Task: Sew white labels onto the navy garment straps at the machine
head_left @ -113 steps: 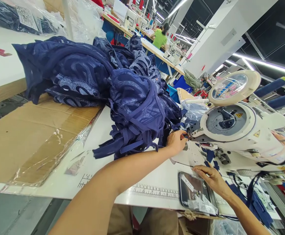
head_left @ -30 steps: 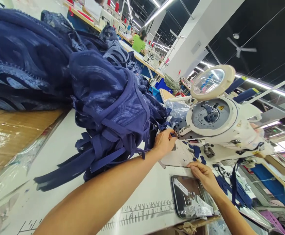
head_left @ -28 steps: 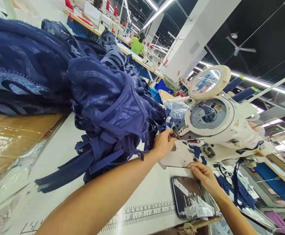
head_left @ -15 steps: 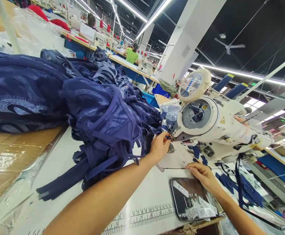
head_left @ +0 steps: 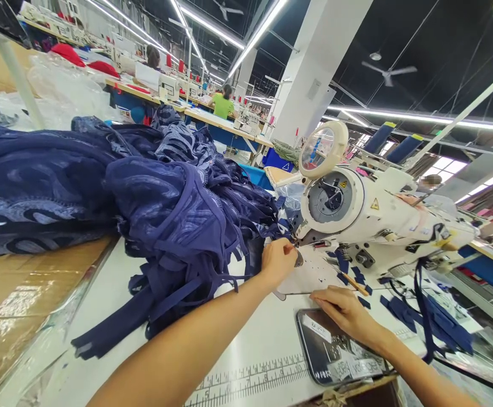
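Head view: our left hand [head_left: 279, 261] is curled beside the needle area of the sewing machine [head_left: 373, 203], fingertips drawn together; we cannot tell whether they pinch any cloth. Our right hand [head_left: 346, 314] is at the upper edge of the phone [head_left: 320, 350], any grip hidden. The navy bras [head_left: 174, 209] lie heaped left of both hands, straps [head_left: 111, 328] trailing across the table [head_left: 246, 333]. To work well, we should keep fingertips clear of the needle area and loose straps aside.
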Tool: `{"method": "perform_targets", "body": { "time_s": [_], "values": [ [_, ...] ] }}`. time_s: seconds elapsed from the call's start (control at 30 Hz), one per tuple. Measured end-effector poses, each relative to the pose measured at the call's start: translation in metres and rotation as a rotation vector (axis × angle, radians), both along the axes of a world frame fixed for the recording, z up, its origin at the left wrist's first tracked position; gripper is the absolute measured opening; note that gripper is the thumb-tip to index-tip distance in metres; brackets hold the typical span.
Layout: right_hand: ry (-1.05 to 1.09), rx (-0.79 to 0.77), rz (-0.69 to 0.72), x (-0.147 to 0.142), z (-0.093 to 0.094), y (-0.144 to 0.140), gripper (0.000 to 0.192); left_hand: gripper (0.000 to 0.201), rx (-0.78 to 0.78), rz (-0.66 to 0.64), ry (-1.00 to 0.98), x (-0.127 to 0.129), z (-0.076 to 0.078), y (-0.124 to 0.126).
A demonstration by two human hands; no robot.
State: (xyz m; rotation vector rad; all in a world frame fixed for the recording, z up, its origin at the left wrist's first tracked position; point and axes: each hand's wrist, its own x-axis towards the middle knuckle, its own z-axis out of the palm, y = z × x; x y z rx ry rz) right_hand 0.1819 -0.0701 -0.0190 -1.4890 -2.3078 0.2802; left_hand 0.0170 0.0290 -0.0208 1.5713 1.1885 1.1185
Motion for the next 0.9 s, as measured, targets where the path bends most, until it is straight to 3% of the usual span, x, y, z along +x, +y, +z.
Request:
{"method": "perform_targets", "body": {
  "time_s": [0.17,0.33,0.6,0.8,0.9],
  "values": [
    [0.350,0.074,-0.288,0.004,0.006,0.032,0.028,0.017,0.047,0.126,-0.084,-0.005,0.003,0.009],
    [0.596,0.136,-0.507,0.012,0.005,0.065,0.034,0.016,0.154,0.140,-0.118,-0.006,0.000,0.009],
    [0.595,0.154,-0.568,0.008,0.005,0.076,0.037,0.016,0.195,0.134,-0.071,-0.005,-0.002,0.007],
    [0.525,0.095,-0.390,0.017,0.009,0.058,0.024,0.018,0.099,0.162,-0.049,-0.004,0.000,0.004],
    [0.572,0.092,-0.422,0.016,0.011,0.053,0.028,0.016,0.158,0.134,-0.164,-0.004,0.002,0.005]
  ]
}}
